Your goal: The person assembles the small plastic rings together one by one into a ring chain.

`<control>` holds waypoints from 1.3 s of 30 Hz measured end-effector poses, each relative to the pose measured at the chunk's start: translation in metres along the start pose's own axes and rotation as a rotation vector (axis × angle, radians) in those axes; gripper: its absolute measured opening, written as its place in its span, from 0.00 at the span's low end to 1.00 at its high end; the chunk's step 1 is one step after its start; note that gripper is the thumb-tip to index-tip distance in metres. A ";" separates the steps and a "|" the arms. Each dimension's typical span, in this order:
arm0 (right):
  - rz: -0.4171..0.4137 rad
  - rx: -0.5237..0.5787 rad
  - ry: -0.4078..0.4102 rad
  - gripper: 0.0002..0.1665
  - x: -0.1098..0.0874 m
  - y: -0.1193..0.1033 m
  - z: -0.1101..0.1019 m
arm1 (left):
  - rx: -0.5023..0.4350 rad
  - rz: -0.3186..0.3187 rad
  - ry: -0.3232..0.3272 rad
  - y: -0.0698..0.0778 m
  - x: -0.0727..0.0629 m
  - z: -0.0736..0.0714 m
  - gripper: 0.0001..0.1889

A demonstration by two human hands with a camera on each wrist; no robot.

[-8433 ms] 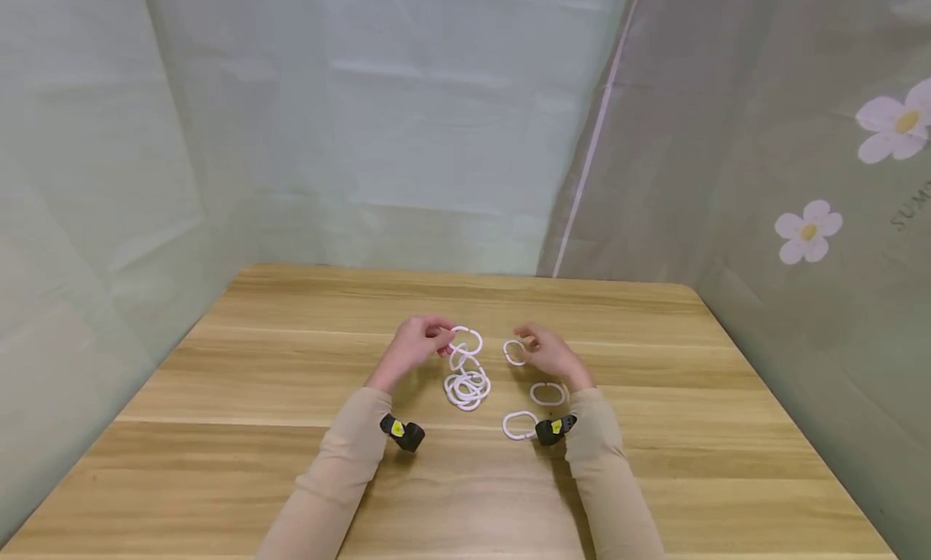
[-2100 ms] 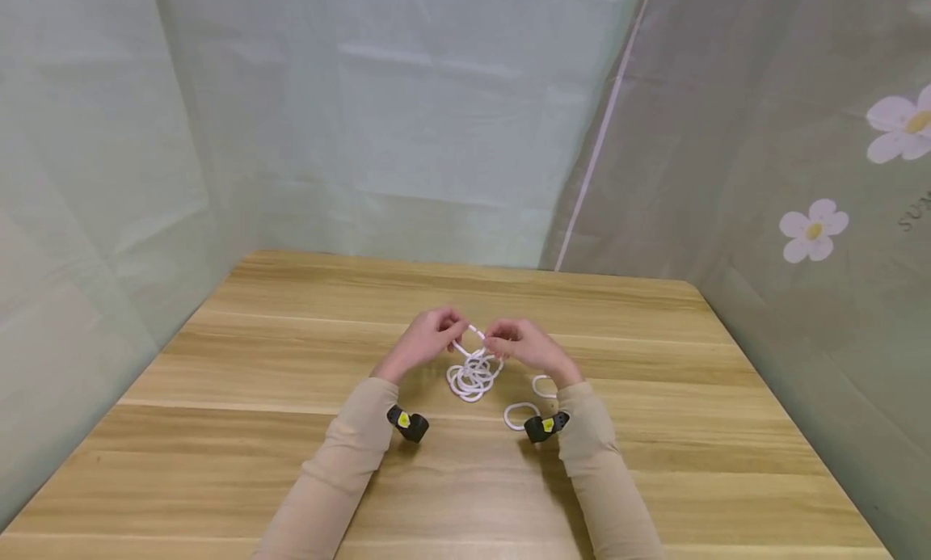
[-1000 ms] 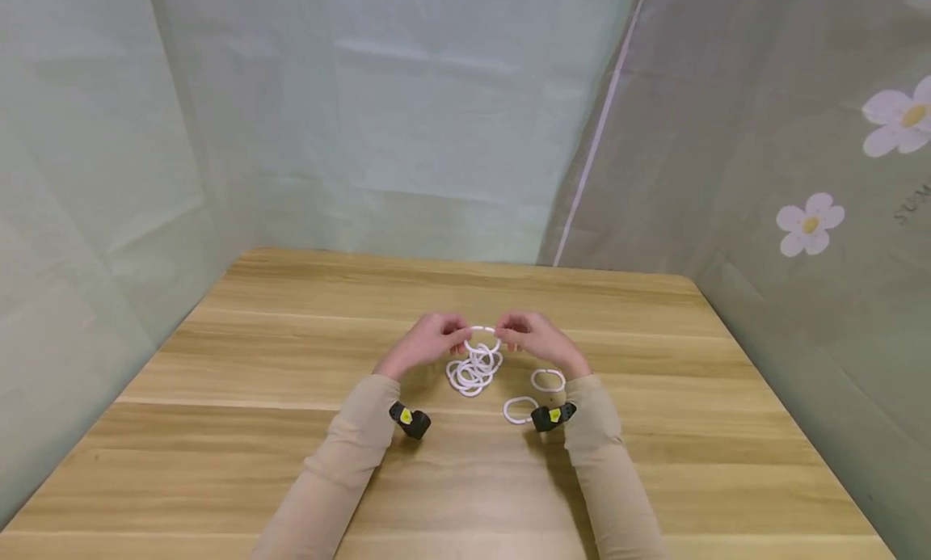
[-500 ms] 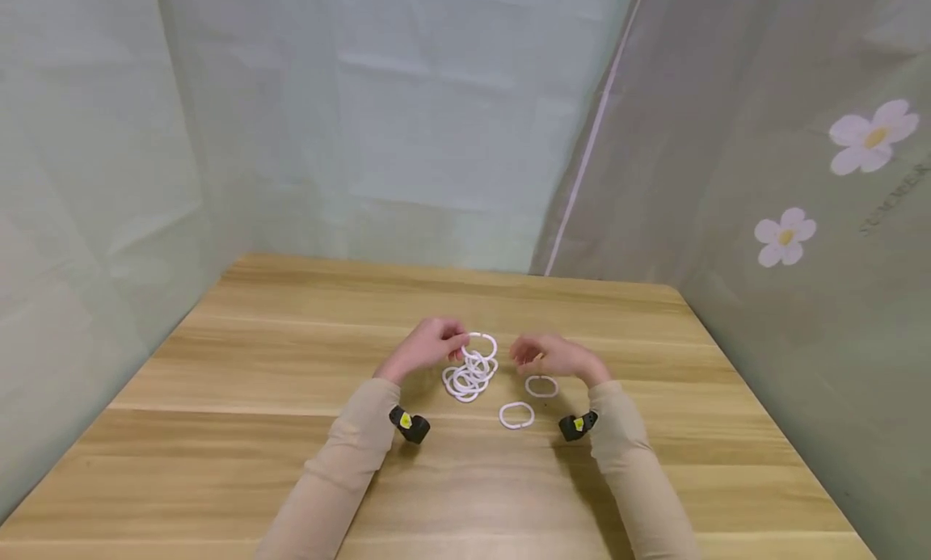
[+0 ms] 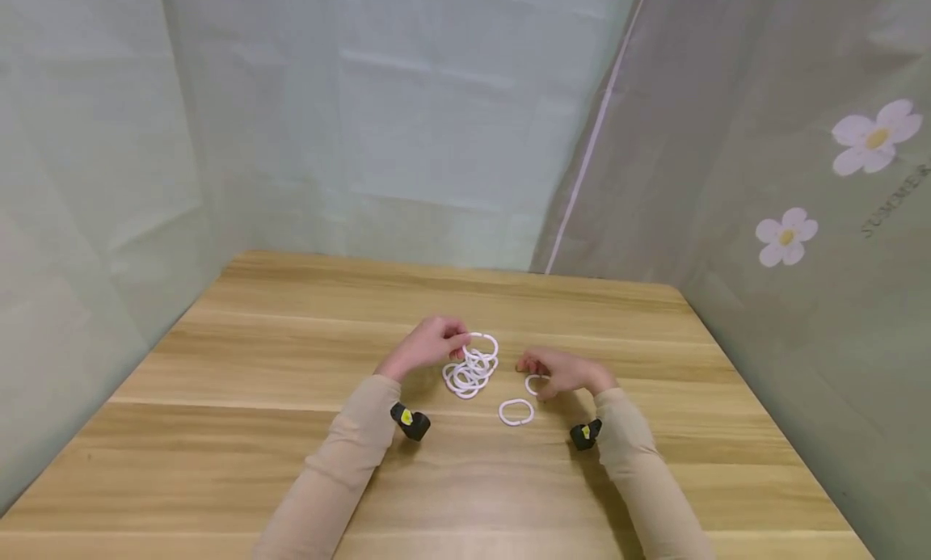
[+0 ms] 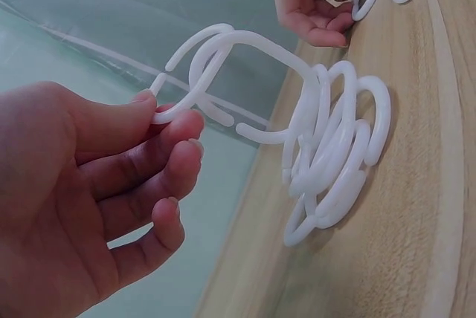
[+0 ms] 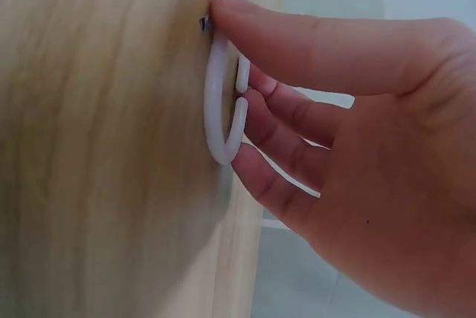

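My left hand (image 5: 427, 347) pinches a white plastic chain link (image 6: 181, 109) between thumb and index finger, raised over the table. From it hangs a chain of several interlocked white links (image 6: 327, 147), bunched in a heap on the wood. Each link has a small gap in its side. To the right of that heap, my right hand (image 5: 569, 372) reaches down to a loose white link (image 7: 213, 95), its thumb on one side and fingertips on the other. Another loose link (image 5: 516, 424) lies flat on the table nearer the body, between both arms.
The wooden table (image 5: 218, 463) spreads around both hands. Pale fabric (image 5: 451, 140) hangs behind it, and fabric with printed flowers (image 5: 786, 237) stands along the right. Each wrist wears a small black camera (image 5: 410, 423).
Earlier both hands held the top link together. My right hand has since let go, moved right and toward the body, and taken hold of a loose link. The left hand stays nearly in place.
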State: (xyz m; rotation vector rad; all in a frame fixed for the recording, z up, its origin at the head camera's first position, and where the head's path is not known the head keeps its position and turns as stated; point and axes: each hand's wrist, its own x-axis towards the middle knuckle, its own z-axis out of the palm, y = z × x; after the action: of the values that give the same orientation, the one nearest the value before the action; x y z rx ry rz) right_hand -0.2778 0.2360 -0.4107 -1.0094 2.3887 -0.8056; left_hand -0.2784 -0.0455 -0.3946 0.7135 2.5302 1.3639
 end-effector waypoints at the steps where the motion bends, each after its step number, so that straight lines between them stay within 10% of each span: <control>1: 0.001 0.005 0.002 0.33 0.000 -0.001 0.000 | 0.001 0.001 -0.003 0.000 0.000 -0.001 0.10; 16: 0.097 -0.157 -0.035 0.04 0.012 -0.010 -0.011 | 0.007 0.001 -0.027 0.001 0.001 -0.002 0.09; 27: 0.099 -0.103 0.532 0.04 0.044 -0.033 -0.008 | -0.030 0.012 -0.043 -0.006 -0.001 0.003 0.09; 39: 0.146 0.136 0.705 0.06 0.069 -0.048 0.009 | -0.037 0.007 -0.013 -0.007 0.000 0.002 0.08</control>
State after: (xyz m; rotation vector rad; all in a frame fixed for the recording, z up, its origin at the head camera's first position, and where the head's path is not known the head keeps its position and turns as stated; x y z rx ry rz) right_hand -0.2929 0.1541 -0.3967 -0.5327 2.8712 -1.4249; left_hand -0.2800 -0.0477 -0.4016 0.7226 2.4884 1.3996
